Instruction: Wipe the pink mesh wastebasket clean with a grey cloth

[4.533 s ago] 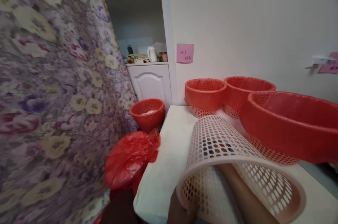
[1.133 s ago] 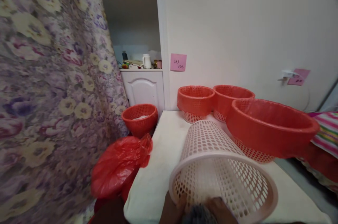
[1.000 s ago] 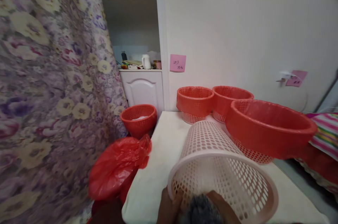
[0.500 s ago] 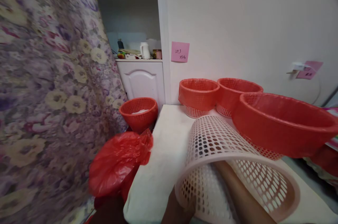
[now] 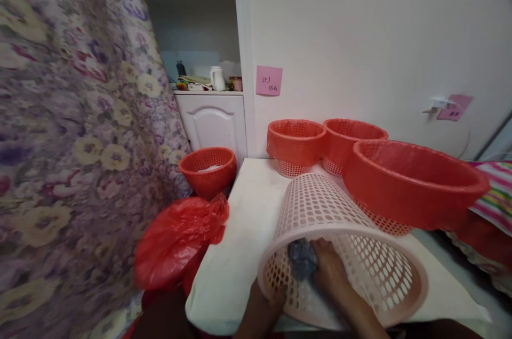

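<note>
A pale pink perforated basket (image 5: 320, 211) lies on its side on the white table (image 5: 248, 237), its mouth toward me. My right hand (image 5: 328, 272) is inside the basket, closed on a grey cloth (image 5: 301, 260) pressed against the inner wall. My left hand (image 5: 269, 299) grips the basket's rim at the lower left, only partly visible.
Three baskets lined with red bags stand on the table: a large one (image 5: 412, 182) at right and two smaller ones (image 5: 295, 142) (image 5: 352, 134) by the wall. A red basket (image 5: 208, 168) and a red plastic bag (image 5: 180, 240) sit left of the table. A floral curtain (image 5: 72, 131) hangs at left.
My right arm, deep inside the basket half a second ago, has drawn back toward the mouth, so the hand and grey cloth show again. The basket stays on its side.
</note>
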Available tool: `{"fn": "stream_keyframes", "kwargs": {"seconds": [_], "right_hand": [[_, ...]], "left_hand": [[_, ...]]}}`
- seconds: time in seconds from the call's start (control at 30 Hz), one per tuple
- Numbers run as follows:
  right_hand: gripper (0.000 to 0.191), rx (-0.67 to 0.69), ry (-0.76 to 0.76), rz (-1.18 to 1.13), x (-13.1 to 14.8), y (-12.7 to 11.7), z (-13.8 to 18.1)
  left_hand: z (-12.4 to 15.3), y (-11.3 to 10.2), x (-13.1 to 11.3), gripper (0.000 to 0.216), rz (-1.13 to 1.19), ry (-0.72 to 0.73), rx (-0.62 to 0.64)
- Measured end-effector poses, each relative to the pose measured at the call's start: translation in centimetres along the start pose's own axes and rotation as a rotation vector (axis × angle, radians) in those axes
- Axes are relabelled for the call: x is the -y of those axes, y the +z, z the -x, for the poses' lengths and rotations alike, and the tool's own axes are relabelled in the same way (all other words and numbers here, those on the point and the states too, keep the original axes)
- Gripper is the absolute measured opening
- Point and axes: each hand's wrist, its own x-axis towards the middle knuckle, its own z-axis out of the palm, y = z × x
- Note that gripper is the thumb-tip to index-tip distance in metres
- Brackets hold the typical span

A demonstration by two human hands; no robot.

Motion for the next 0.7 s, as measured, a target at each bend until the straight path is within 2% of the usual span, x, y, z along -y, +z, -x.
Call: {"fn": "stream_keyframes", "kwargs": {"seconds": [0.07, 0.13, 0.2, 0.3, 0.43, 0.57, 0.7], "right_hand": [[0.061, 0.063, -0.019, -0.003, -0.1, 0.6, 2.5], [0.061, 0.189, -0.039, -0.035, -0.3, 1.3, 5.1], [0.05, 0.277, -0.052, -0.133, -0.5, 1.8, 6.8], [0.032, 0.206, -0.087, -0.334, -0.1, 1.5, 7.4], [0.033, 0.097, -0.156, -0.434, 1.2, -0.7, 6.0], [0.039, -0.049, -0.239, -0.493, 2.4, -2.7, 2.1], [0.048, -0.176, -0.14, -0.468, 2.0, -2.8, -3.3]], "left_hand": [[0.0, 0.0, 0.0, 0.059, -0.029, -0.009, -0.002], [0.0, -0.1, -0.1, 0.056, -0.058, -0.026, -0.026], [-0.1, -0.1, -0.4, 0.056, -0.073, -0.038, -0.061], [-0.1, -0.5, -1.2, 0.053, -0.088, -0.047, -0.106], [0.1, -1.4, -2.6, 0.043, -0.14, -0.056, -0.165], [0.4, -1.7, -3.4, 0.04, -0.166, -0.031, -0.17], [0.7, -0.4, -3.1, 0.06, -0.078, -0.001, -0.113]]}}
